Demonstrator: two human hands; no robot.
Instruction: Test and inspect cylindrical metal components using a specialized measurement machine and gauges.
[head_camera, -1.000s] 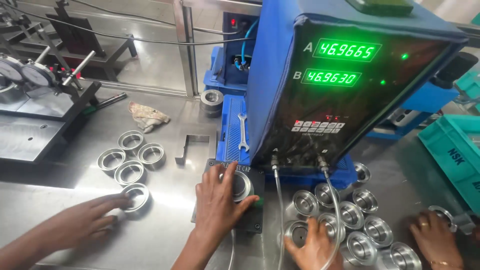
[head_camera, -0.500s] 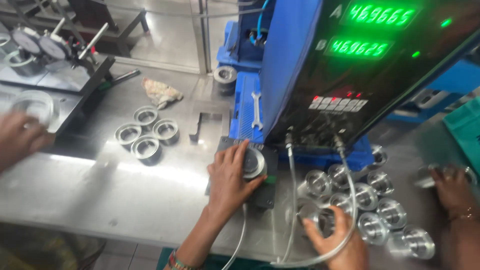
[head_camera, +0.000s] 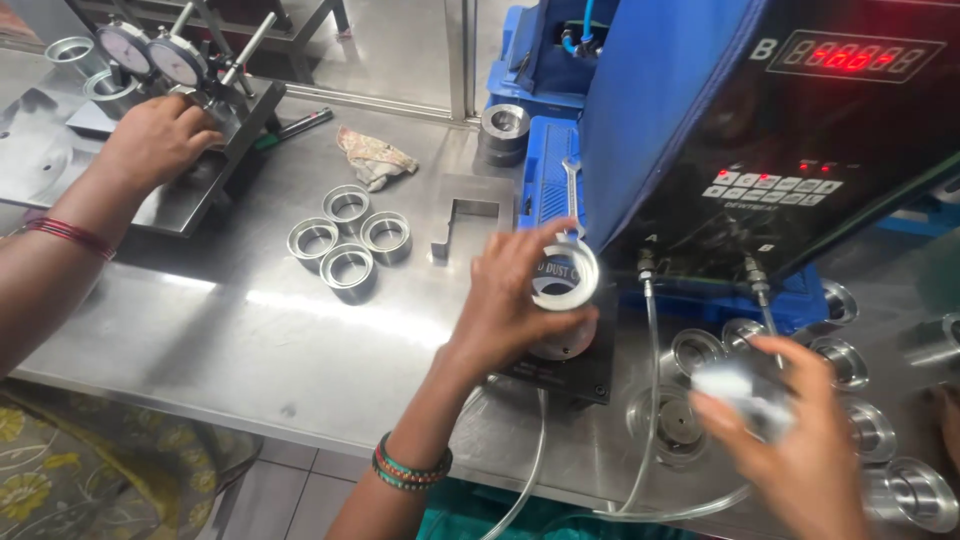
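Spanning the whole frame, the steel bench (head_camera: 250, 340) carries a blue gauging machine (head_camera: 660, 110) at the upper right, its dark sloped panel showing a red digit display (head_camera: 855, 55) and a small keypad (head_camera: 775, 187). At the upper left stands a dark fixture with two dial gauges (head_camera: 150, 52), and another person's hand (head_camera: 150, 140) rests against it, a red bangle on that forearm. Lower centre, the left hand (head_camera: 515, 300) is closed around a metal ring (head_camera: 565, 275), lifted just above the black gauging block (head_camera: 565, 360) at the machine's foot; clear air hoses (head_camera: 645, 400) run down from the panel beside it. At the lower right, the right hand (head_camera: 790, 450) is blurred by motion and curled over a pale, smeared object (head_camera: 740, 385), though I cannot tell how firmly it grips. Finished rings (head_camera: 880, 430) crowd the bench around that hand. Four more rings (head_camera: 348, 240) sit clustered left of centre, near a notched steel plate (head_camera: 470, 210). A crumpled rag (head_camera: 372, 158) lies above them, and a small spanner (head_camera: 572, 190) rests on the blue base.
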